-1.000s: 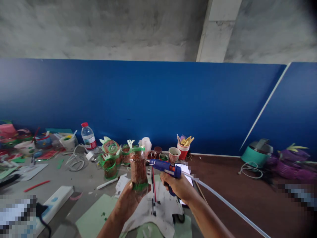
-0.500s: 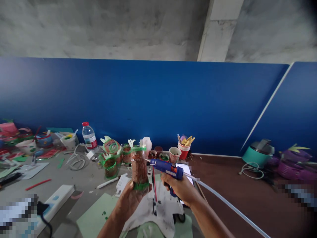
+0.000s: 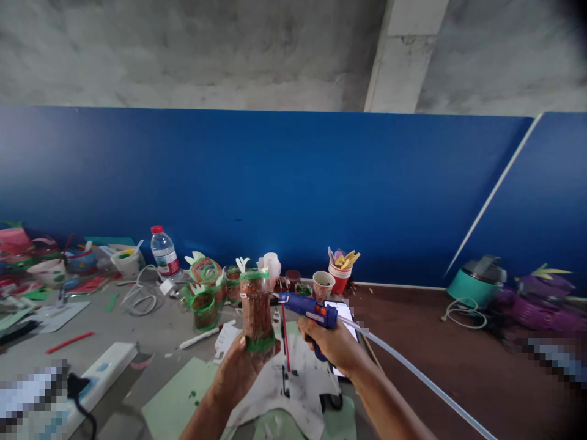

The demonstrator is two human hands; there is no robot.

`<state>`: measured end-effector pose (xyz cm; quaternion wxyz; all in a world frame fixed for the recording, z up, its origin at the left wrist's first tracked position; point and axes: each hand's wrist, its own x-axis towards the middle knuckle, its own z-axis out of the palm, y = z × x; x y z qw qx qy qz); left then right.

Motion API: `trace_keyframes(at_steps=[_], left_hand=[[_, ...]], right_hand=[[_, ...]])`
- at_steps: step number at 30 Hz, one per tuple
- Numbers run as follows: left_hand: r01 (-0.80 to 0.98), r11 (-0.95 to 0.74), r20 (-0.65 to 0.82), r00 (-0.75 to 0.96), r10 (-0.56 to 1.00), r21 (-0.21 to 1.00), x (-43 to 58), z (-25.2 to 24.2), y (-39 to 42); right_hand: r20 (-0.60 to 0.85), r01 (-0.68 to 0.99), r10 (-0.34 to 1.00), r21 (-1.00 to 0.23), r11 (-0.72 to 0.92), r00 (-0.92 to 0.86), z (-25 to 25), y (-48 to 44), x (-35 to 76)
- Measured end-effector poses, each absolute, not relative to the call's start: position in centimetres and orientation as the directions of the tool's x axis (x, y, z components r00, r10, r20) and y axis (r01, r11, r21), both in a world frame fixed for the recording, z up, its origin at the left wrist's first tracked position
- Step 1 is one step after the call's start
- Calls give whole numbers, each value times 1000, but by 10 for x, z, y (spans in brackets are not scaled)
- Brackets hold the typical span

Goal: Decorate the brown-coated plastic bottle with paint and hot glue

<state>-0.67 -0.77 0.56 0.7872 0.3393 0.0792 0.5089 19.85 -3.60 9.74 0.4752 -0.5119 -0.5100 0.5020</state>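
My left hand (image 3: 239, 370) is closed round the base of a brown craft bottle (image 3: 255, 310) with green bands at top and bottom, held upright above the table. A blue hot-glue gun (image 3: 308, 310) sits in my right hand (image 3: 334, 344), fingers wrapped on its grip. Its nozzle points left and nearly touches the bottle's upper part. A long clear glue stick (image 3: 413, 374) trails from the gun's back toward the lower right.
Similar decorated jars (image 3: 204, 292) stand behind the bottle. A water bottle (image 3: 164, 254), paper cups (image 3: 331, 281), a phone (image 3: 340, 313), a white power strip (image 3: 101, 374), cables, green paper sheets (image 3: 180, 397) and craft scraps cover the grey table. A teal cooker (image 3: 477, 285) sits at the right by the blue wall.
Both hands stay nearly still. The glue gun nozzle has crept slightly toward the bottle's upper part and the view shifted a little.
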Motion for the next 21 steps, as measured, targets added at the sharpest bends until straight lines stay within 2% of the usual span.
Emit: trace_keyframes(at_steps=[11, 18, 21], left_hand=[[-768, 262, 193, 446, 874, 584, -4, 14, -11], [-744, 239, 198, 446, 873, 625, -2, 15, -11], [-737, 233, 192, 442, 876, 635, -2, 14, -11]], right_hand=[[-62, 36, 998, -997, -62, -6, 114, -45, 192], [-4, 118, 1000, -993, -4, 4, 105, -45, 193], [-15, 208, 1000, -978, -17, 8, 97, -44, 197]])
